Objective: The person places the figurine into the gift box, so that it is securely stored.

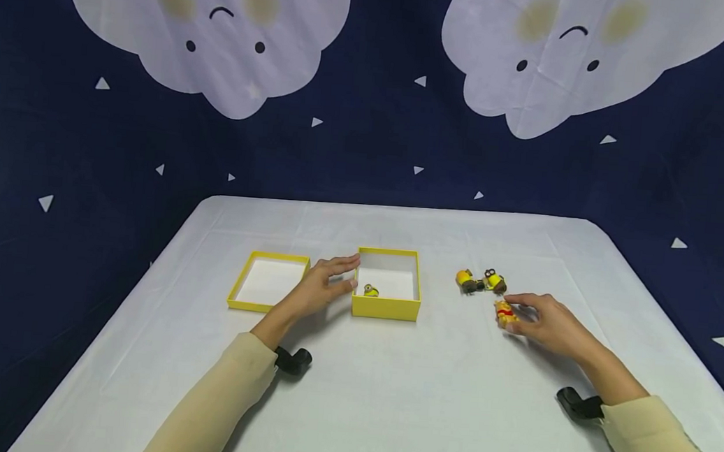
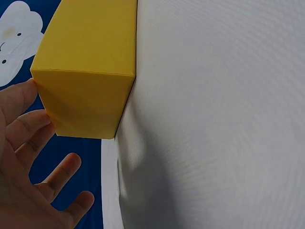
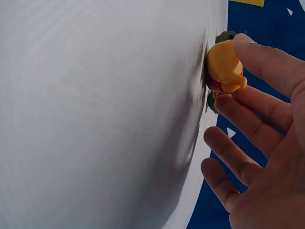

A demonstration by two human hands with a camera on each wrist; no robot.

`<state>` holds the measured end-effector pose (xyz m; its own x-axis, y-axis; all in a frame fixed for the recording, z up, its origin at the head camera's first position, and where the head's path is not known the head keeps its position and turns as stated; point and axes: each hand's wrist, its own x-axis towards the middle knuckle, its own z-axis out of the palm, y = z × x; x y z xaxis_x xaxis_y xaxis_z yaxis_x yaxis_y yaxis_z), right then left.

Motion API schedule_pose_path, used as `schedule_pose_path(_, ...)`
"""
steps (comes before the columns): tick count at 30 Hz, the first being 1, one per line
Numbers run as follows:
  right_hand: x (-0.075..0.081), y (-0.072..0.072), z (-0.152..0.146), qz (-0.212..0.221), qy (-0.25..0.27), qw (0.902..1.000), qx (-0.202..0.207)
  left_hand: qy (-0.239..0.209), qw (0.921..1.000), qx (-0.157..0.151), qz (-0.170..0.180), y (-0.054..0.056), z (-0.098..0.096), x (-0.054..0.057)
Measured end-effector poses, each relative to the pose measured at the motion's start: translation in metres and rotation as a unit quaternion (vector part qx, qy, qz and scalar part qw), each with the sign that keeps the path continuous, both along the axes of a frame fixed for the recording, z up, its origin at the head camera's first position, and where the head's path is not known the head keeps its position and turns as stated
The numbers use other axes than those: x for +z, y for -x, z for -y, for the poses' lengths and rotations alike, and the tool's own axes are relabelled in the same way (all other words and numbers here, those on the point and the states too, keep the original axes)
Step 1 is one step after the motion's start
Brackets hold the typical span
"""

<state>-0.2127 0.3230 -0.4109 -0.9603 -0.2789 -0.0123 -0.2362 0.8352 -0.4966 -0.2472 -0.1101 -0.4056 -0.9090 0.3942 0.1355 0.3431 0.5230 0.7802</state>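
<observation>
"holding what, that right hand (image 1: 549,326)?"

"a small yellow-orange figurine (image 1: 504,313) with a red middle, right of the frame's center, pinched between thumb and fingers; it looks smooth and rounded in the right wrist view."

"and the left hand (image 1: 318,287)?"

"fingers spread, touching the yellow box (image 1: 385,308) on its left side, mid-frame."

Lane between yellow box (image 1: 385,308) and red-shirted figure (image 1: 504,314); minion figures (image 1: 495,282) block behind, perhaps touching.
</observation>
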Motion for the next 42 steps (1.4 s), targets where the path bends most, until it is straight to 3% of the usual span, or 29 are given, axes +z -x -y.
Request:
schedule_pose_path(32, -0.0006, 0.0042, 0.0011, 0.01, -0.014, 0.9996, -0.023, 0.001, 1.0, -0.002, 0.0, 0.0004, 0.0004, -0.0004)
schedule_pose_path(42, 0.0074, 0.0019, 0.0093, 0.016, -0.006, 0.9993, -0.035, 0.004, 0.9999, -0.006, -0.007, 0.0008, 0.0015, 0.0005)
